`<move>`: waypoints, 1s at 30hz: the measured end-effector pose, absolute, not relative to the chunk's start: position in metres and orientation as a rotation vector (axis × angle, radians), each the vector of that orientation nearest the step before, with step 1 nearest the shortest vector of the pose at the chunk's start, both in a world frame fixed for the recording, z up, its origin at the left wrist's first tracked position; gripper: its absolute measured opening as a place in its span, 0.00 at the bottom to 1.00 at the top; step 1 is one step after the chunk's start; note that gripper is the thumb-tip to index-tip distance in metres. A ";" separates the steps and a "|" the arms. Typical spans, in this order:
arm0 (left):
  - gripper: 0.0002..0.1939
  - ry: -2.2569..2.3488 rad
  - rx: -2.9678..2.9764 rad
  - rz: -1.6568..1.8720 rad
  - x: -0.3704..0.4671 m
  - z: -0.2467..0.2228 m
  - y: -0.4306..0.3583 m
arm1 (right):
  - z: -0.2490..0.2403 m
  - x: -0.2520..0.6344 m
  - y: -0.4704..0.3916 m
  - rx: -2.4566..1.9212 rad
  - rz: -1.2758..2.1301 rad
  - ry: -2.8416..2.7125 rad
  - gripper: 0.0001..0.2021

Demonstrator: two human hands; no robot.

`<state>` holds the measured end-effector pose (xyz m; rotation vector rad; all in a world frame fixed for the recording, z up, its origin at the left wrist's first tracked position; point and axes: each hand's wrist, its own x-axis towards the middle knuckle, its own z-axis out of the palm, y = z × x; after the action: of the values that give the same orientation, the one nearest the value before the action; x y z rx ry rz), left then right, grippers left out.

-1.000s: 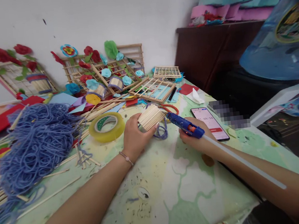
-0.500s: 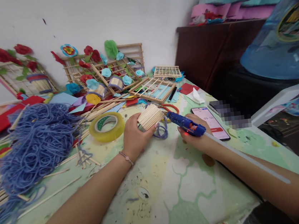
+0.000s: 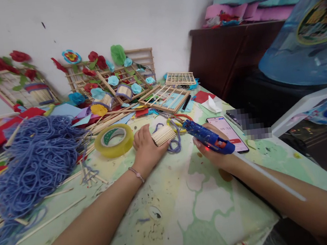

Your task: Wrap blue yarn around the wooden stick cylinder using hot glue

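Left grip [image 3: 149, 149] holds the stick bundle [image 3: 164, 135] (probably light and stiff, best taken mid-length); right grip [image 3: 216, 159] holds the glue gun [image 3: 203, 134] at its three o'clock.

Tape roll [image 3: 114, 140]: yellow plastic, glossy, smooth. Left of it, yarn heap [image 3: 39, 162]: soft fibre, matt, fuzzy. Right of it, stick bundle [image 3: 164, 135]: pale bare wood, matt, ridged. Further right, glue gun [image 3: 208, 136]: blue plastic, speckled; phone [image 3: 228, 134]: smooth, glossy screen. Behind it, flowers [image 3: 118, 55]: matt, creased, paper-like; lattice frame [image 3: 165, 98]: unvarnished wood. Beneath it, desk [image 3: 163, 224]: printed covering, smooth, slight sheen, stained.
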<state>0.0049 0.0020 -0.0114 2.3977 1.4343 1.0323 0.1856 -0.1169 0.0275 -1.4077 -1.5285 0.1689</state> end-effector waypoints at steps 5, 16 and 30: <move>0.22 1.069 2.410 1.370 0.006 0.004 -0.019 | 0.028 0.185 -0.117 -1.232 0.201 -1.601 0.09; 0.23 0.262 2.146 0.575 0.028 0.014 -0.076 | 0.013 0.172 -0.119 -1.075 0.498 -1.589 0.27; 0.12 0.821 1.980 0.837 0.021 -0.002 -0.071 | 0.021 0.199 -0.111 -0.651 0.427 -1.410 0.11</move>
<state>0.0211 -0.0709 -0.0024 1.9804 0.8212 0.8372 0.1989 -0.1113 0.0213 -0.6510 -1.4104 0.4268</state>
